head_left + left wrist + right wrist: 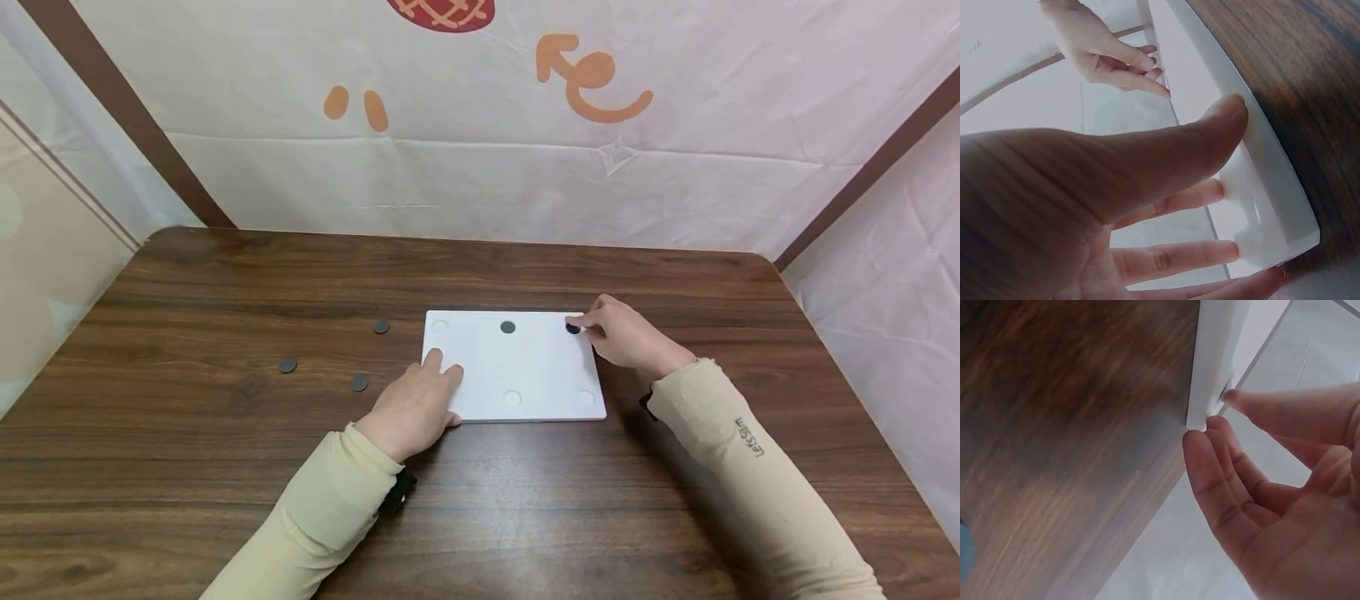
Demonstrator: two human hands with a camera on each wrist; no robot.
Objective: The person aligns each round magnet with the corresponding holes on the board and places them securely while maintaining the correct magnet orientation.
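A white rectangular board [525,367] with shallow round recesses lies on the table. My left hand [416,404] rests on its left part, fingers spread over the top and the thumb [1229,115] against the near edge. At the far right corner, a digit of my right hand [626,333] touches a black disc [573,328] at the recess there. The right hand's other fingers [1200,456] are bent beside the board's edge. Another dark disc [507,327] sits in the far middle recess. Pale recesses show at the far left, near middle and near right.
Three loose dark discs lie left of the board: a far one [381,327], a near one [359,382] and a leftmost one [287,365]. The brown wooden table [510,508] ends at the back before a pale printed curtain [480,183].
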